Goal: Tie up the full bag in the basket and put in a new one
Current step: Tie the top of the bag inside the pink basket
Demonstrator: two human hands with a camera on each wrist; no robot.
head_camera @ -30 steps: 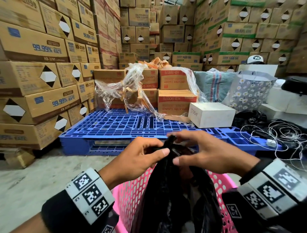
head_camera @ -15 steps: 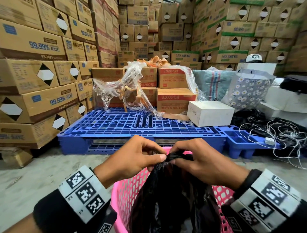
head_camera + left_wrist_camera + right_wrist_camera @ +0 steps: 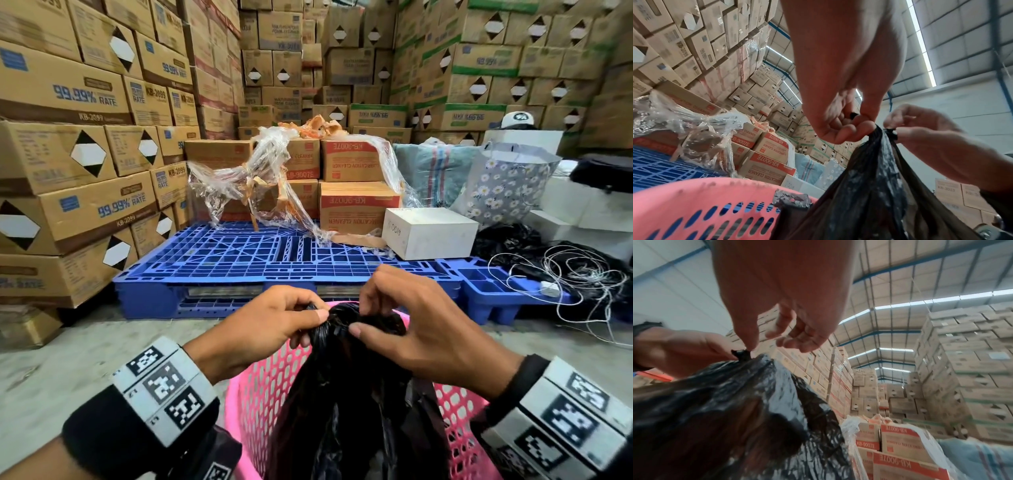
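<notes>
Head view, looking down at two hands over a basket in a warehouse. At far left, stacked cardboard boxes (image 3: 68, 144) rise in tall walls. In front of them a blue plastic pallet (image 3: 239, 260) lies on the concrete floor (image 3: 51, 370), carrying red-labelled cartons (image 3: 356, 202) draped in torn clear plastic wrap (image 3: 253, 185). Near the centre, the left hand (image 3: 260, 329) pinches the gathered neck of a black bag (image 3: 346, 404) between curled thumb and fingers. The bag stands inside a pink perforated basket (image 3: 260, 394) at the near edge, its top drawn up into a tight bunch above the rim. Just right of that bunch, the right hand (image 3: 421, 329) also pinches the black plastic, thumb and fingers curled on it, so both hands meet at the neck. Farther right, a white box (image 3: 428, 233) sits on the pallet, a flowered bag (image 3: 503, 185) stands behind it, and tangled pale cord (image 3: 575, 274) lies at far right.
</notes>
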